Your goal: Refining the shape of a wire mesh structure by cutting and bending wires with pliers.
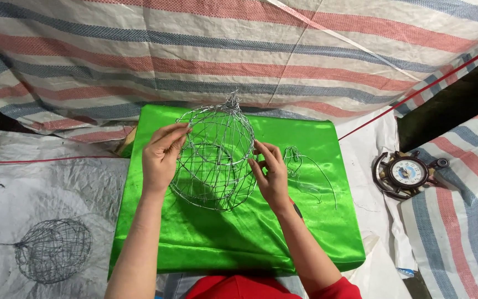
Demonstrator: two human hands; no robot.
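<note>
A rounded cage of thin silver wire (212, 152), with a twisted knot at its top, is held over a shiny green cloth (206, 232) that covers a low board. My left hand (161, 155) grips the frame's left side with thumb and fingers pinched on a wire. My right hand (270, 171) holds the frame's right side, fingers curled around the wires. Both forearms reach in from the bottom edge, above red clothing.
Loose silver wire (305, 169) lies on the cloth to the right of my right hand. A finished dark wire ball (53, 249) rests on the grey sheet at lower left. A small dark clock (408, 173) sits at right. Striped tarpaulin (250, 55) hangs behind.
</note>
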